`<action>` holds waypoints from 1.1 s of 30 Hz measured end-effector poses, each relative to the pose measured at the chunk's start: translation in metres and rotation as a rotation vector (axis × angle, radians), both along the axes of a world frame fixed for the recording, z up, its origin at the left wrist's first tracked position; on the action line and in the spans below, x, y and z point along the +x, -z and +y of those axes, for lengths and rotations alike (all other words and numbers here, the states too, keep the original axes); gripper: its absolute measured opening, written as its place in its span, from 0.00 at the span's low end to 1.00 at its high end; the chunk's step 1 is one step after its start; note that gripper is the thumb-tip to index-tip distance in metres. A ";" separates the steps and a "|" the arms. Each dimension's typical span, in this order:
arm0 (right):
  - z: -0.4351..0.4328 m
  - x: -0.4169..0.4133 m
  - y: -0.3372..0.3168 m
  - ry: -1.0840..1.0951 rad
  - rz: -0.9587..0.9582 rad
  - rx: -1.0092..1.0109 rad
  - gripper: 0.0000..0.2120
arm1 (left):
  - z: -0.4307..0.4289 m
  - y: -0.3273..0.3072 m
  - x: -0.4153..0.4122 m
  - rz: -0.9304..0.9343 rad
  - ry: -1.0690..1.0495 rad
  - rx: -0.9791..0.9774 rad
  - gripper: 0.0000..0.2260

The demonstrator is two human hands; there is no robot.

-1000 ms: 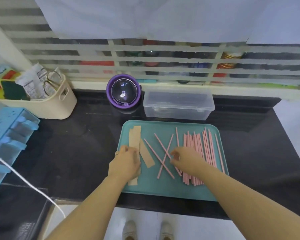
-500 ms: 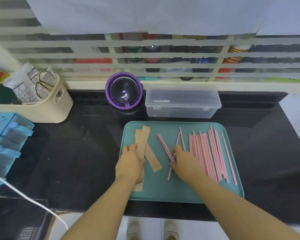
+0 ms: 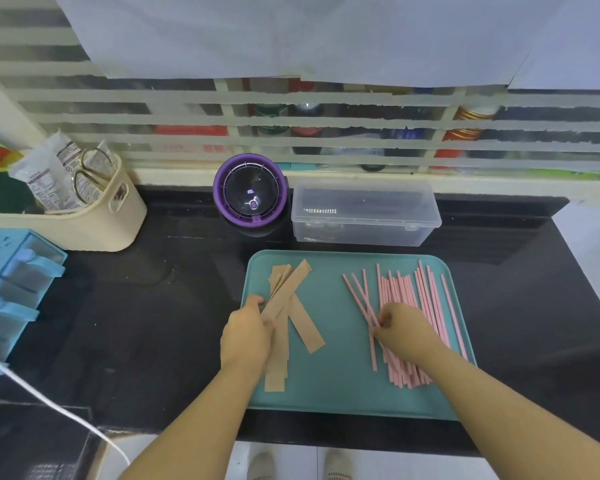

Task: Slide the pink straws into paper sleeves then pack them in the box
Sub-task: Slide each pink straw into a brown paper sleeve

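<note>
Left grip (image 3: 246,336) has tipped one paper sleeve (image 3: 293,284) up off the stack since half a second ago; it now fans out toward the upper right. Right grip (image 3: 400,329) has shifted right against the straw pile (image 3: 426,299), and the loose straws (image 3: 357,296) that lay crossed a second ago sit nearly parallel now.

Current state:
- Our left grip is closed on the tipped sleeve, with the thumb on its lower part and the fingers curled around it.
- Sleeve stack (image 3: 278,362) lies under and just beside that grip, on the left half of the teal tray (image 3: 343,393). One more sleeve (image 3: 307,329) lies diagonally, touching the stack.
- Our right grip has its fingertips curled, pinching the loose straws where they meet the left edge of the pile. We cannot tell how many it has.
- Pile is on the right half of the tray, running roughly front to back, and no straw is sleeved.
- Clear box (image 3: 364,216) sits on the black desk (image 3: 153,323) just behind the tray, lid down. We cannot make out any contents.

Also on the desk:
- Round purple device (image 3: 250,192), just left of the box.
- Cream basket (image 3: 94,226) at far left, with scissors (image 3: 90,171) and packets inside.
- Blue drawer unit (image 3: 11,271) at the left edge.
- White cord (image 3: 49,407) crossing the front left corner.
</note>
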State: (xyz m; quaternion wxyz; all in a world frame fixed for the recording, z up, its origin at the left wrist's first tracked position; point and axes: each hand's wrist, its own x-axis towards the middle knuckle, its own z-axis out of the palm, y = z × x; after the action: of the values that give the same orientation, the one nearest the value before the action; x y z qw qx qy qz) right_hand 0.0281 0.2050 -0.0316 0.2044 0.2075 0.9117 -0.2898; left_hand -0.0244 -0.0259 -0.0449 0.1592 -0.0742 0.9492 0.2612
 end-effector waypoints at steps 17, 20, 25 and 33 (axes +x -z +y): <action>-0.019 -0.038 -0.043 0.491 0.116 -0.722 0.04 | -0.012 -0.027 -0.025 0.035 0.321 -0.207 0.18; -0.023 -0.043 -0.050 0.496 0.083 -0.824 0.09 | -0.018 -0.040 -0.031 0.099 0.365 -0.185 0.16; -0.027 -0.053 -0.088 0.354 0.092 -1.009 0.16 | -0.015 -0.080 -0.039 0.387 0.509 0.045 0.10; -0.006 -0.061 -0.138 0.225 0.132 -0.920 0.11 | -0.009 -0.123 -0.047 0.891 0.800 0.016 0.12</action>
State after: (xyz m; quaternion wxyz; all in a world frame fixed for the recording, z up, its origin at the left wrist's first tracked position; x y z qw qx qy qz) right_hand -0.0325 0.1985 0.1067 0.1839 0.1741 0.6718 -0.6961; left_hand -0.0711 -0.0346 0.0782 -0.1675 0.4070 0.8767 0.1940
